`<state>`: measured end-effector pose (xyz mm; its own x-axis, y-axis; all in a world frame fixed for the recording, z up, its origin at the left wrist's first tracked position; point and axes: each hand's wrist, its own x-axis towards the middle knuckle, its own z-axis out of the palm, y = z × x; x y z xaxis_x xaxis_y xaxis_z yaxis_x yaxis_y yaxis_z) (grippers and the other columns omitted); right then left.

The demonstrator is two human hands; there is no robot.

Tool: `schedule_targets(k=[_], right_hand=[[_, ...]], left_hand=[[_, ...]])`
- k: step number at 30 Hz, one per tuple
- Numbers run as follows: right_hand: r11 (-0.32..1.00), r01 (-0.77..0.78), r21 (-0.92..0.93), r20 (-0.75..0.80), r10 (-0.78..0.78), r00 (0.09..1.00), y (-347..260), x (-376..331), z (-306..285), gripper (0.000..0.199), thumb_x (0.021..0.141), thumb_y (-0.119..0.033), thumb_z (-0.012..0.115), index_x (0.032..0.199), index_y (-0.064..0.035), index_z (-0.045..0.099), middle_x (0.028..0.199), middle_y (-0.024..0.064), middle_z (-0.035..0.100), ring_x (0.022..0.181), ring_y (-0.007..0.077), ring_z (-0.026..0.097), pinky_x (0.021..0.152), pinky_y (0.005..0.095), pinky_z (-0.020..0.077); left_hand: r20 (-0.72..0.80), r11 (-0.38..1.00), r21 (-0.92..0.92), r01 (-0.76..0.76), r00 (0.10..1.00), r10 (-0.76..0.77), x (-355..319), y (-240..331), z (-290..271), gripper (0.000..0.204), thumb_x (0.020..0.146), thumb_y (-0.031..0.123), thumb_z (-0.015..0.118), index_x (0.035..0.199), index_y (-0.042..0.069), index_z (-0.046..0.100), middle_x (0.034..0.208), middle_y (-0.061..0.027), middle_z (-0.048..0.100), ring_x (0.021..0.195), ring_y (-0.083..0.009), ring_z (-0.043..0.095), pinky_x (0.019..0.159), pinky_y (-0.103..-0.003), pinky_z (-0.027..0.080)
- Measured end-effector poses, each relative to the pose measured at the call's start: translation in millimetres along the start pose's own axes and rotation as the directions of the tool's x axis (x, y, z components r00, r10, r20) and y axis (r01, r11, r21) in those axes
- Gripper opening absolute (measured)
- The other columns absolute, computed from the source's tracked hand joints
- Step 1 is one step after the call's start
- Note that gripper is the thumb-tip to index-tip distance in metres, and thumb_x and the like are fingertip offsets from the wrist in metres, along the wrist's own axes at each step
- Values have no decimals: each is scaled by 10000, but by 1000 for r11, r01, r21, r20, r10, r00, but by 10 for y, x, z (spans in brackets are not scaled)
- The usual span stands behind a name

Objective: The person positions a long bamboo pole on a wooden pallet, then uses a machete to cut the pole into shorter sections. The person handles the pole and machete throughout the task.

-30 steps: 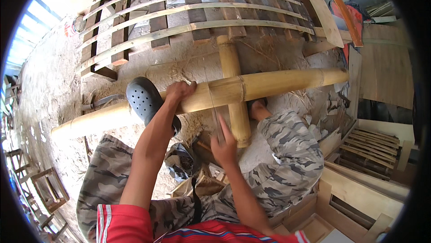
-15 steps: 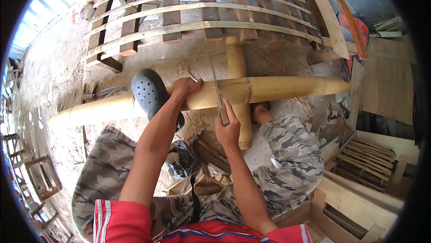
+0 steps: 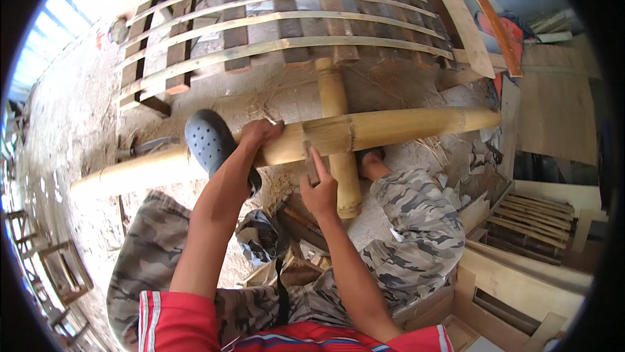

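Observation:
A long yellow bamboo pole (image 3: 403,125) lies crosswise in front of me, resting over a shorter bamboo piece (image 3: 334,95). My left hand (image 3: 262,132) is closed over the pole, pressing it from above; a small white stick shows by its fingers. My right hand (image 3: 320,189) grips the wooden handle of a handsaw (image 3: 313,171), its index finger stretched along the handle. The saw's narrow blade meets the pole just left of a node, and how deep it sits cannot be told. My foot in a grey perforated clog (image 3: 209,140) stands on the pole, left of my left hand.
Beyond the pole stands a slatted bamboo frame (image 3: 280,44) on dark wooden bars. A large knife (image 3: 153,146) lies behind the clog. Between my legs are a hammer-like tool (image 3: 299,217) and a dark plastic bag (image 3: 255,235). Wooden boxes (image 3: 514,293) stand at right.
The saw has come down toward me; less of its blade shows beyond the pole. My left hand and foot stay on the bamboo pole. The whole view has shifted slightly.

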<state>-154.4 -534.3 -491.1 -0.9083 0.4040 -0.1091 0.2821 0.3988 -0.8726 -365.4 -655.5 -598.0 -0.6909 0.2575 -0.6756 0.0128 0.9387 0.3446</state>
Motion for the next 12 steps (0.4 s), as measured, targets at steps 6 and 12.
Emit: schedule_targets(k=[6,12], right_hand=[[997,12,-78,22,-10,1000,-352,-1272,-554,562,858,-7,577,1414,49,518,1266,279,654,1169,337,666,936,382,525],[992,64,106,-13,-63,998,90,-224,-25,581,854,-17,585,1433,-22,533,1341,219,631,1282,341,592,1016,376,475]], left_hand=[[-7,1000,15,-11,1000,11,-126,-24,-6,775,972,602,298,1249,-20,669,1339,-268,604,1296,-407,555,1106,-476,401],[11,1000,24,17,1000,-17,-3,-8,-19,769,955,631,304,1326,52,646,1392,-234,580,1360,-370,508,1153,-438,360]])
